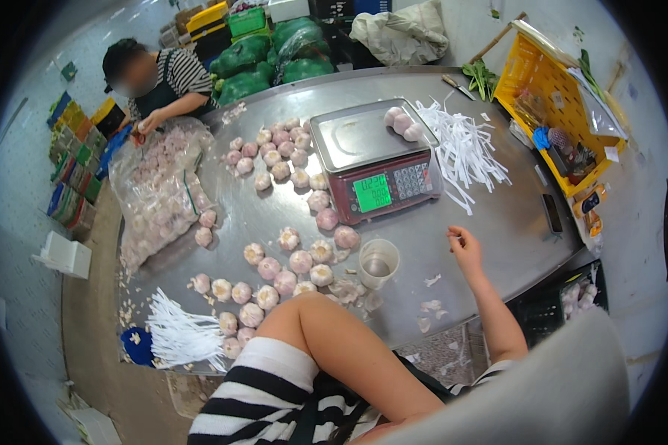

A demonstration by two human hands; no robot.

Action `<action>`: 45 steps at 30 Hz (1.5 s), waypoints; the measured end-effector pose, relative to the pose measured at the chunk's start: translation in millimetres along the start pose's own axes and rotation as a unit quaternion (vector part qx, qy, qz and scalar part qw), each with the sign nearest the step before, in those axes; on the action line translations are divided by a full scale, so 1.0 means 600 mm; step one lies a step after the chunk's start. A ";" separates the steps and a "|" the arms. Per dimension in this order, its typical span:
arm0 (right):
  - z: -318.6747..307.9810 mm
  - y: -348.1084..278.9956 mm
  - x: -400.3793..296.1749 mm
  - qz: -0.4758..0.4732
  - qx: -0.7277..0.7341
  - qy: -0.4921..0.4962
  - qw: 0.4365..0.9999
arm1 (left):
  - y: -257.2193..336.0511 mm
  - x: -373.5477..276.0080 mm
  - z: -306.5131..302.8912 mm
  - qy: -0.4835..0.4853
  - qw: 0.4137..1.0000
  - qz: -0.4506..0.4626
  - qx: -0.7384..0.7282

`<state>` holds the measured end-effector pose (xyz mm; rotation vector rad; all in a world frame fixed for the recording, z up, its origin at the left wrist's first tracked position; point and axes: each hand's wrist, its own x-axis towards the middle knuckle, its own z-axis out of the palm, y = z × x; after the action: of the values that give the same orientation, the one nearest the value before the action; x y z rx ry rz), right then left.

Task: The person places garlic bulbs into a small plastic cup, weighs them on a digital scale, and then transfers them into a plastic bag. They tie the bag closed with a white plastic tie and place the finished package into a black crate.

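Observation:
My right hand [466, 246] is over the steel table [495, 222], right of a white plastic cup [378, 264]; its fingers are loosely curled and hold nothing visible. My left arm is bent back at the elbow, and the left hand is out of view. Beyond the cup stands a red digital scale [387, 192] with a lit green display. A few garlic bulbs [403, 123] lie at the right of its steel pan [362, 136]. Many loose garlic bulbs [284, 282] are spread left of the scale and cup, some partly hidden by my arm.
White strips lie right of the scale [462, 147] and at the near left [183, 334]. A clear bag of garlic [164, 206] rests at left, a co-worker [172, 83] behind it. A knife [459, 88], phone [551, 213] and yellow crate [562, 117] are at right; garlic skins [431, 306] nearby.

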<state>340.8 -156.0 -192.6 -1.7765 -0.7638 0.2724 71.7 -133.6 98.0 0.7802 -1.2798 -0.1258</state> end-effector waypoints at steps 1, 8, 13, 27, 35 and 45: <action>0.002 -0.017 -0.006 -0.003 0.006 -0.010 1.000 | -0.011 -0.007 0.003 -0.022 0.999 0.026 0.038; 0.014 -0.102 0.135 -0.170 -0.167 0.001 0.971 | -0.002 -0.167 -0.063 0.156 0.951 -0.168 0.209; 0.097 -0.106 0.315 -0.205 -0.350 0.092 0.909 | 0.004 -0.355 -0.047 0.520 0.749 -0.280 0.300; 0.105 -0.294 0.292 -0.212 -0.127 -0.121 0.961 | 0.144 -0.420 0.005 0.702 0.587 0.074 0.396; 0.131 -0.405 -0.050 -0.044 -0.029 -0.457 0.888 | 0.054 -0.379 -0.076 0.401 0.503 -0.312 0.700; 0.092 -0.329 -0.215 0.028 -0.016 -0.423 0.906 | -0.011 -0.479 0.047 0.327 0.583 -0.267 0.694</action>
<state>141.9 -161.5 -54.8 -1.6854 -1.3198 1.1210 -42.7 -9.0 -136.4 2.2940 -0.1154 0.7520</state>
